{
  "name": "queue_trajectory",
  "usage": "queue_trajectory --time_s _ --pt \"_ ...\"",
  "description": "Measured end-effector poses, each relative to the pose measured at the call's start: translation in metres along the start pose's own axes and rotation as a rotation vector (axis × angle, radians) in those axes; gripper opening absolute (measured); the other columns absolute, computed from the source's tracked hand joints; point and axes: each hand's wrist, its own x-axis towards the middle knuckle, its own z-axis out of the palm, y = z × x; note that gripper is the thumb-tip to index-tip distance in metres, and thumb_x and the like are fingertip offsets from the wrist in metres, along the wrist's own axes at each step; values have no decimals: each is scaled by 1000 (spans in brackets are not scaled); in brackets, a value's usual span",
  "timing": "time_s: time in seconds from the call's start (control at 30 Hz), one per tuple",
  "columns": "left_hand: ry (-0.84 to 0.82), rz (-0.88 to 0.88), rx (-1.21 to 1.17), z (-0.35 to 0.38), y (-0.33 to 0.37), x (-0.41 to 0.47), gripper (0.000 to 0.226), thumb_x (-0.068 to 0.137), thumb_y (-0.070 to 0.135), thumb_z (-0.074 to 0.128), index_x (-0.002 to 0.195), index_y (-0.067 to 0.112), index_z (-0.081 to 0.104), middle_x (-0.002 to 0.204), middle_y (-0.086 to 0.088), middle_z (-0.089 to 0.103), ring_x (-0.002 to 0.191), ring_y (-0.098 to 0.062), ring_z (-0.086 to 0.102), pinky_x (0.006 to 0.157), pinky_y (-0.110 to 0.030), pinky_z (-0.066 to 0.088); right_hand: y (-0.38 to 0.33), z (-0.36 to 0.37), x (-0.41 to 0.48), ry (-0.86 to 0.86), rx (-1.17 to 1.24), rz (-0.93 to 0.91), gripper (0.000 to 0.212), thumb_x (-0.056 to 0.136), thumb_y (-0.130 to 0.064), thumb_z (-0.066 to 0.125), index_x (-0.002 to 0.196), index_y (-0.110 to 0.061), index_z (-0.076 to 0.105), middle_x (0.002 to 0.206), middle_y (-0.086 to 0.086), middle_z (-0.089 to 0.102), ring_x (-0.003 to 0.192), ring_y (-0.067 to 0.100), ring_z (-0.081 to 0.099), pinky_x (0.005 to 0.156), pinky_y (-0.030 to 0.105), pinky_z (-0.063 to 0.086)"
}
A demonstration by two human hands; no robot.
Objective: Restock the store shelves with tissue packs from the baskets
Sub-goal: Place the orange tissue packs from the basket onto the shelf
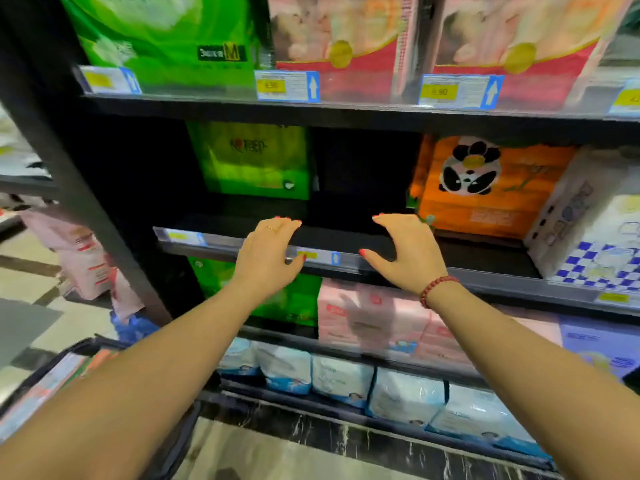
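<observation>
Head view, near to far. At the lower left, the dark-rimmed basket point(79, 348) holds film-wrapped tissue packs point(41, 393), blurred; this is the stock to be shelved. Both bare forearms reach up to the front edge of the middle shelf point(221, 245). The left hand point(268, 251) and right hand point(405, 251) hover over that edge, each with fingers loosely curved, thumb spread wide, holding nothing. Whether the fingertips touch the shelf cannot be told. Beyond them lies a dark vacant bay, bounded on the left by a green pack point(254, 161) set back from the edge and on the right by an orange panda pack point(485, 188). A white checked pack point(595, 237) stands at the shelf's right end. Judged handling: such packs are light, soft and compressible, with slippery film. They are best held with both palms on opposite sides rather than pinched at a corner.
</observation>
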Motion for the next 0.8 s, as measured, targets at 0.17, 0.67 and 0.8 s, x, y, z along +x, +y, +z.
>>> queue_trajectory --time_s 0.17,0.67,0.8 --pt "-15 -138 121 -43 -80 -79 57 81 27 72 132 8 55 131 -13 57 126 -32 47 100 -44 44 -77 48 7 -96 98 -124 60 80 -40 72 127 -8 57 123 13 62 114 34 54 96 45 44" --pt "-44 -662 178 -140 -303 -304 56 79 23 73 130 5 57 128 -16 59 121 -35 50 93 -43 46 -337 228 37 -424 203 -427 56 79 -44 71 124 -13 60 121 9 63 114 33 53 92 40 42" --pt "-60 -760 169 -140 -343 -336 58 82 28 71 133 7 55 129 -14 58 122 -34 49 89 -41 46 -379 274 43 -519 184 -436 56 77 -49 69 123 -18 60 119 5 64 113 30 53 92 37 42"
